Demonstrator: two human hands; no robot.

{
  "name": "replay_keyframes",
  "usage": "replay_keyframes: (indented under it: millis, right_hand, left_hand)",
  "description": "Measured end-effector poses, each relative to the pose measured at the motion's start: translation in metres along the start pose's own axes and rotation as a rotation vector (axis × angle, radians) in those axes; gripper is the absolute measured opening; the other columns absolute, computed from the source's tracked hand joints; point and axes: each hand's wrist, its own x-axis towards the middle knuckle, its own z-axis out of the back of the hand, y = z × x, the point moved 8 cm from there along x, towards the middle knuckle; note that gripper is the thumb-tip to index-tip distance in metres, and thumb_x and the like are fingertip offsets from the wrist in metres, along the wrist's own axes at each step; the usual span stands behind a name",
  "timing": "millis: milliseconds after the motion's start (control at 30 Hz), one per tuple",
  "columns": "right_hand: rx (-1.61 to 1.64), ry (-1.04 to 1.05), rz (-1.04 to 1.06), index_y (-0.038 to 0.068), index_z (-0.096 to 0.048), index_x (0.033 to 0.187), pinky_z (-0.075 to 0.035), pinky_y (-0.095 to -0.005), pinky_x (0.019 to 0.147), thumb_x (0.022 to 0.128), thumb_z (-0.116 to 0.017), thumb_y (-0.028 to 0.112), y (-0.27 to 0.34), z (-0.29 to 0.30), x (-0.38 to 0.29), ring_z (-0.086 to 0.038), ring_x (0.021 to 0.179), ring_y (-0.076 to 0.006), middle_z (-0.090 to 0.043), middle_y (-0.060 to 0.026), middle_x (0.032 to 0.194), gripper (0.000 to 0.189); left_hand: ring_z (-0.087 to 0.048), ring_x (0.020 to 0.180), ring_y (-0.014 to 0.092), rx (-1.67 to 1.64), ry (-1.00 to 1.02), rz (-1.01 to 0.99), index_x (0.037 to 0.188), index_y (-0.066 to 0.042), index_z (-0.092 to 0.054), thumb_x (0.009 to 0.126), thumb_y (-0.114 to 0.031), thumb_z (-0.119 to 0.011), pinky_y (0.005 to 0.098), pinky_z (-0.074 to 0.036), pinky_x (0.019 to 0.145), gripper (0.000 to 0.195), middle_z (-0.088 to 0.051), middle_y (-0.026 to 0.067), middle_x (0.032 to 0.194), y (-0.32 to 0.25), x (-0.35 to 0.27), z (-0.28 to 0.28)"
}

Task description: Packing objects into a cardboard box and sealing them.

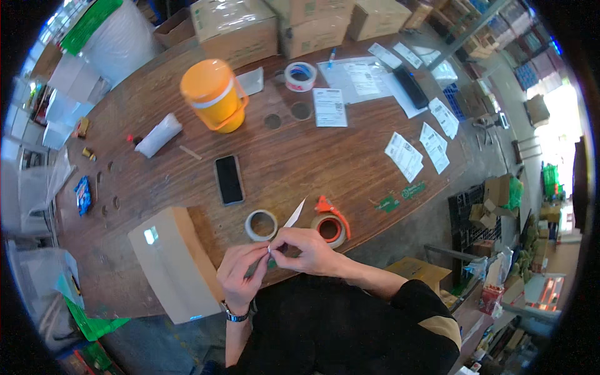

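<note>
A thin white paper label (295, 213), seen nearly edge-on, is pinched between both hands above the table's near edge. My left hand (240, 270) grips its lower end with thumb and fingertips. From the other side, my right hand (303, 251) pinches it, the rest of the strip pointing up and away. A roll of white tape (248, 226) lies just beyond the hands. Beside my right wrist is a tape roll in an orange-red dispenser (334, 205). To the left of my left hand lies a closed cardboard box (171, 267).
A smartphone (229, 180) and an orange drink jug (206, 93) stand or lie farther in on the wooden table (300, 161). Printed labels (404, 157) are spread at the right, near a black device (410, 87). Large cartons (236, 35) line the far edge.
</note>
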Motion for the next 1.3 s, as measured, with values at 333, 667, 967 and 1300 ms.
replay_keyframes:
  millis: [333,667,967,1300]
  right_hand:
    - [0.051,0.092,-0.141,0.001,-0.055,0.081,-0.047,-0.0275,0.066,0.079,-0.063,0.004,0.011,-0.077,0.01,-0.056,0.071,-0.0118,-0.056,-0.0048,0.073,0.009]
    - [0.512,0.268,-0.379,0.004,-0.055,0.086,-0.045,-0.0247,0.07,0.086,-0.055,0.008,0.004,-0.14,0.019,-0.054,0.077,-0.0079,-0.054,0.0001,0.082,0.005]
    - [0.74,-0.137,-0.517,0.005,-0.05,0.085,-0.049,-0.029,0.071,0.086,-0.05,0.015,-0.04,-0.079,0.005,-0.057,0.077,-0.0153,-0.06,-0.0069,0.084,0.01]
    - [0.3,-0.162,-0.214,0.002,-0.052,0.081,-0.044,-0.0318,0.088,0.078,-0.05,0.009,-0.026,-0.051,0.011,-0.058,0.095,-0.0163,-0.065,-0.0138,0.109,0.007]
  left_hand:
    - [-0.066,0.092,0.025,-0.479,-0.112,0.433,0.101,-0.005,-0.069,0.075,0.001,-0.07,0.0343,-0.051,0.08,0.027,-0.07,0.0089,0.103,0.055,-0.054,0.059]
    - [-0.06,0.108,0.03,0.022,-0.131,-0.152,0.102,-0.01,-0.07,0.074,-0.005,-0.072,0.0402,-0.048,0.092,0.028,-0.065,0.0081,0.114,0.034,-0.065,0.116]
    - [-0.061,0.084,0.015,-0.297,-1.043,0.343,0.108,-0.004,-0.05,0.095,-0.012,-0.058,0.0313,-0.053,0.076,0.017,-0.061,0.0095,0.096,0.14,-0.152,0.265]
    - [-0.063,0.076,0.017,0.185,-0.051,0.746,0.114,-0.004,-0.059,0.077,-0.022,-0.079,0.0315,-0.05,0.064,0.046,-0.065,0.0095,0.084,0.221,-0.109,0.209]
